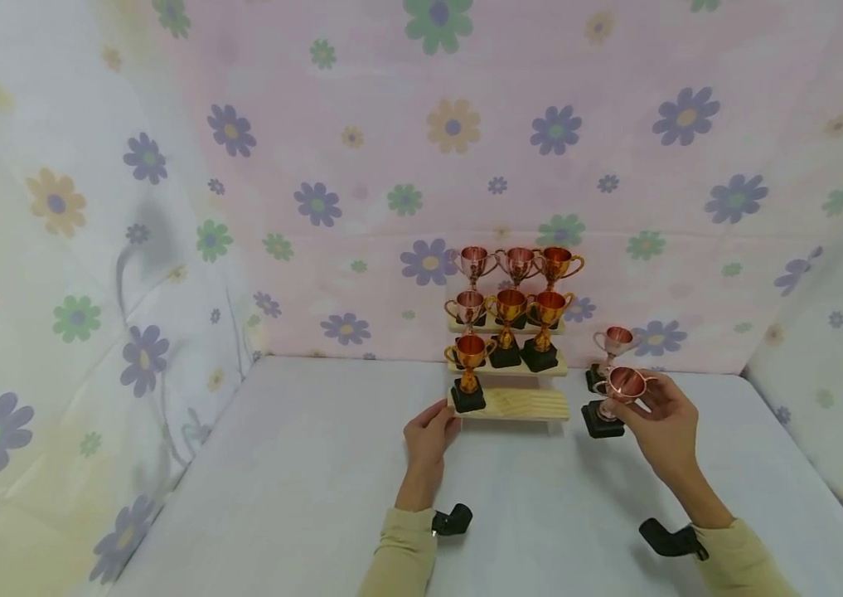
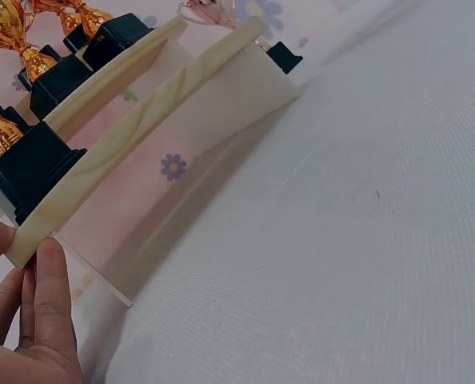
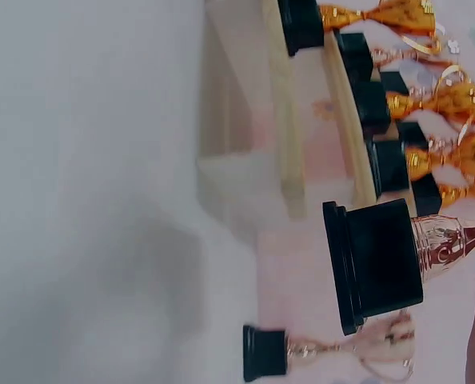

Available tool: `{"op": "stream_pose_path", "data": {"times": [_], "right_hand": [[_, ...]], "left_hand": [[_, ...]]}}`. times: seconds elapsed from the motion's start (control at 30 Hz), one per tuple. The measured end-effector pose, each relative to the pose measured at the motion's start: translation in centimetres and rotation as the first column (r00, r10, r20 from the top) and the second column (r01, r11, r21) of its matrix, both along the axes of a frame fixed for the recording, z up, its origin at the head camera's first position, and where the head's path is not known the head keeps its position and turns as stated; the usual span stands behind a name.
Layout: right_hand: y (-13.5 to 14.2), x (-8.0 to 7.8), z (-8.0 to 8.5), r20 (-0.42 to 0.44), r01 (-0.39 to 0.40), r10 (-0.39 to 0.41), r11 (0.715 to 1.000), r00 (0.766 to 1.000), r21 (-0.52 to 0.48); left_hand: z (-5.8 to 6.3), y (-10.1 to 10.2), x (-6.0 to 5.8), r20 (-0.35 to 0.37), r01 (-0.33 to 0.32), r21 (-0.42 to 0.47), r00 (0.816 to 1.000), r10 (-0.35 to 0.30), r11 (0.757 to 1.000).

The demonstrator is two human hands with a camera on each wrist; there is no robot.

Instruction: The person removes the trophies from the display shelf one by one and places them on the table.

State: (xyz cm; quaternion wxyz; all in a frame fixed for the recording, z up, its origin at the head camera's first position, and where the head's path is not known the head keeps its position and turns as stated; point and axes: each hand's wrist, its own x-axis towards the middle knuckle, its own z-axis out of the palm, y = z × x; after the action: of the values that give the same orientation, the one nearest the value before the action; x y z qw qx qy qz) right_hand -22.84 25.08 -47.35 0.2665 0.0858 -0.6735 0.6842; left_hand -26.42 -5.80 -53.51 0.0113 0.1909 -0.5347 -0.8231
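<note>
Right grip (image 1: 663, 424) pinches a pink cup (image 1: 626, 384), best held upright and clear of the rack (image 1: 518, 403), whose front left corner the left grip (image 1: 428, 437) pinches.

Head view: above the near side of the table (image 1: 302, 497), facing forward and down towards the flowered backdrop (image 1: 357, 83); farthest of the 3, whole stand (image 1: 529, 405) in frame.
Left wrist view: close by the stand's front left corner, tilted, facing across the lowest step (image 2: 149, 120).
Right wrist view: off the stand's front right corner, rolled sideways, a held trophy (image 3: 381, 264) large in the foreground.
Shared by all 3: the lowest step.
</note>
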Motion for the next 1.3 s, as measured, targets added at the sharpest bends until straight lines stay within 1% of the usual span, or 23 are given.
{"op": "stream_pose_path", "data": {"times": [0.03, 0.07, 0.2, 0.3, 0.43, 0.53, 0.63, 0.8, 0.87, 0.97, 1.07, 1.2, 1.27, 1.3], "right_hand": [[0.5, 0.0, -0.1, 0.004, 0.007, -0.007, 1.0, 1.0, -0.003], [0.9, -0.1, -0.2, 0.003, 0.008, -0.008, 1.0, 1.0, -0.017], [2.7, -0.6, -1.0, 0.022, 0.031, -0.03, 0.999, 0.999, -0.038], [4.0, -1.1, -1.5, 0.046, 0.073, -0.073, 0.997, 0.996, -0.005], [5.6, -2.3, -1.9, 0.08, 0.128, -0.128, 0.992, 0.989, -0.006], [6.9, -3.3, -2.0, 0.102, 0.149, -0.146, 0.988, 0.984, -0.026], [8.2, -4.5, -2.2, 0.127, 0.13, -0.124, 0.991, 0.984, -0.038], [10.4, -5.8, -2.5, 0.19, 0.038, -0.029, 0.998, 0.981, -0.044], [11.1, -6.4, -2.5, 0.224, 0.026, -0.024, 1.0, 0.974, -0.005], [11.7, -7.2, -2.6, 0.281, 0.029, -0.057, 0.994, 0.958, 0.105], [11.9, -8.1, -2.8, 0.327, 0.038, -0.091, 0.986, 0.941, 0.165], [12.1, -9.1, -3.3, 0.36, 0.028, -0.097, 0.981, 0.928, 0.191], [12.3, -9.3, -3.5, 0.371, 0.023, -0.115, 0.969, 0.922, 0.246], [12.3, -9.4, -3.5, 0.379, 0.023, -0.118, 0.969, 0.918, 0.247]], "left_hand": [[-0.1, 0.0, 0.0, -0.002, -0.003, -0.002, 1.0, 0.002, 1.0], [-0.5, 0.0, -0.3, -0.001, -0.01, -0.002, 1.0, 0.01, 1.0], [-0.8, 0.1, -0.4, -0.011, -0.03, -0.005, 0.999, 0.03, 1.0], [-0.9, 0.2, -0.4, -0.011, -0.031, -0.01, 0.999, 0.031, 0.999], [-0.8, 0.1, -0.4, -0.003, -0.031, -0.015, 1.0, 0.031, 0.999], [-0.7, 0.1, -0.3, -0.002, -0.034, -0.018, 0.999, 0.034, 0.999], [-0.7, 0.1, -0.2, -0.007, -0.037, -0.018, 0.999, 0.037, 0.999], [-0.6, 0.1, 0.0, -0.013, -0.022, -0.004, 1.0, 0.022, 1.0], [-0.7, 0.1, 0.0, -0.015, -0.017, 0.0, 1.0, 0.017, 1.0], [-0.8, 0.1, 0.0, -0.015, -0.015, -0.001, 1.0, 0.015, 1.0], [-0.8, 0.0, 0.0, -0.019, -0.019, -0.003, 1.0, 0.019, 1.0], [-0.8, -0.1, 0.0, -0.029, -0.015, 0.0, 0.999, 0.015, 1.0], [-0.8, -0.1, 0.0, -0.033, -0.011, 0.002, 0.999, 0.011, 1.0], [-0.9, -0.1, 0.0, -0.035, -0.008, -0.001, 0.999, 0.008, 1.0]]}}
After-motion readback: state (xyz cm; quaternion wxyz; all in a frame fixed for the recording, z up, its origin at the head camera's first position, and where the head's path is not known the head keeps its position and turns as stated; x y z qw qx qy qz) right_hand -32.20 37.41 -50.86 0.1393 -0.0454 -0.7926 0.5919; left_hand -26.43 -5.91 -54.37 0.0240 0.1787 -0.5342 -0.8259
